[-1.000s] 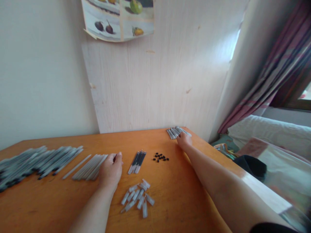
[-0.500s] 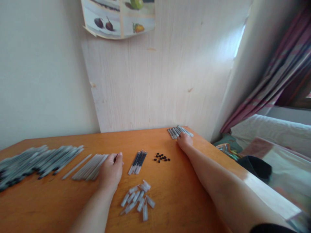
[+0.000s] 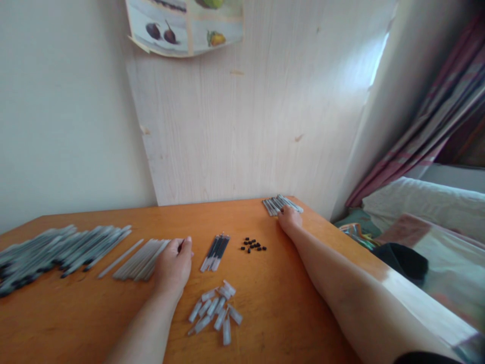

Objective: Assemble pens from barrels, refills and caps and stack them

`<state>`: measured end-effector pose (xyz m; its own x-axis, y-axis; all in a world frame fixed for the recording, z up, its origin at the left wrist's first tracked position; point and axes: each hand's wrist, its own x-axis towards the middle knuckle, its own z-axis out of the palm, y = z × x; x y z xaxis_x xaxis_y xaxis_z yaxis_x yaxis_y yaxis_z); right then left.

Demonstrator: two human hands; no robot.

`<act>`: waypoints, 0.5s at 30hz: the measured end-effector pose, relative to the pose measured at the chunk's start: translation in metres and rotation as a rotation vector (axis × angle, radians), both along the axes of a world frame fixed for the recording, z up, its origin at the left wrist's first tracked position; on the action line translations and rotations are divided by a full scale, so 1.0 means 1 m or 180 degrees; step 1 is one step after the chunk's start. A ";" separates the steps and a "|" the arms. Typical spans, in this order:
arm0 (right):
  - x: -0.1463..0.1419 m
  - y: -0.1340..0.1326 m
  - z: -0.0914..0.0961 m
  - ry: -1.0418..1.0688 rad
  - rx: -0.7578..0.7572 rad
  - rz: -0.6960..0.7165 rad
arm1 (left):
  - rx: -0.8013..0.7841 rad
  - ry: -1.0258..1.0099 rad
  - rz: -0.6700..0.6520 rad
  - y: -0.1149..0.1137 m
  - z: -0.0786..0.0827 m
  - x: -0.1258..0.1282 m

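My left hand (image 3: 173, 264) rests on the table with its fingers curled in and the thumb against them. What it holds, if anything, is hidden. Beside it lies a row of clear pen barrels (image 3: 138, 260), its right end partly covered by the hand. My right hand (image 3: 290, 220) is stretched to the far right corner, fingers closed at the near edge of a bundle of slim grey pens (image 3: 273, 205); its fingertips are hidden. Between the hands lie dark ink refills (image 3: 216, 252) and small black plugs (image 3: 253, 245). Nearer me is a loose heap of clear pen caps (image 3: 214, 309).
On the left of the orange table (image 3: 265, 303) is a large pile of pens with black ends (image 3: 68, 253). A light board (image 3: 235, 131) with a fruit picture (image 3: 170, 30) stands behind. Right of the table are a bed (image 3: 454, 227) and a dark curved object (image 3: 401, 260).
The view has shifted slightly. Both hands stay in nearly the same places, and the things on the table have not visibly moved.
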<state>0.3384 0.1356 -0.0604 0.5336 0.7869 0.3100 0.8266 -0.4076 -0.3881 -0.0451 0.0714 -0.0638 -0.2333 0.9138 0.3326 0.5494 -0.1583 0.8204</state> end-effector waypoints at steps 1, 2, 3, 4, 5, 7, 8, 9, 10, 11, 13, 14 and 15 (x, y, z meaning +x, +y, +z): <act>0.001 0.000 0.000 0.0002 0.0007 0.0014 | -0.0007 0.0013 0.0008 0.000 0.000 0.000; 0.002 0.000 -0.001 0.0005 0.0016 0.0030 | -0.0007 0.0030 0.0020 0.001 -0.001 -0.001; 0.002 0.000 -0.001 0.0012 0.0024 0.0044 | -0.0006 0.0047 0.0030 0.002 -0.001 -0.001; 0.003 0.000 -0.002 0.0023 0.0030 0.0048 | -0.0007 0.0058 0.0034 0.002 -0.002 -0.002; 0.003 0.000 -0.002 0.0036 0.0036 0.0048 | -0.0007 0.0063 0.0034 0.003 -0.003 -0.002; 0.004 0.000 -0.003 0.0068 0.0045 0.0032 | -0.0007 0.0056 0.0016 0.003 -0.004 -0.002; 0.004 -0.001 -0.003 0.0085 0.0050 0.0014 | -0.0004 0.0045 0.0004 0.004 -0.005 -0.002; 0.003 -0.001 -0.003 0.0104 0.0053 -0.0001 | -0.0002 0.0038 -0.0002 0.004 -0.005 -0.002; 0.003 -0.002 -0.003 0.0122 0.0055 -0.0017 | 0.0003 0.0028 0.0000 0.004 -0.006 -0.002; 0.003 -0.003 -0.002 0.0138 0.0054 -0.0036 | 0.0009 0.0021 0.0001 0.005 -0.006 -0.002; 0.002 -0.004 -0.002 0.0163 0.0047 -0.0059 | 0.0023 0.0020 0.0010 0.005 -0.007 -0.003; 0.002 -0.005 -0.001 0.0176 0.0041 -0.0059 | 0.0025 0.0025 0.0014 0.005 -0.008 -0.003; 0.002 -0.006 -0.001 0.0193 0.0038 -0.0056 | 0.0023 0.0032 0.0008 0.006 -0.008 -0.003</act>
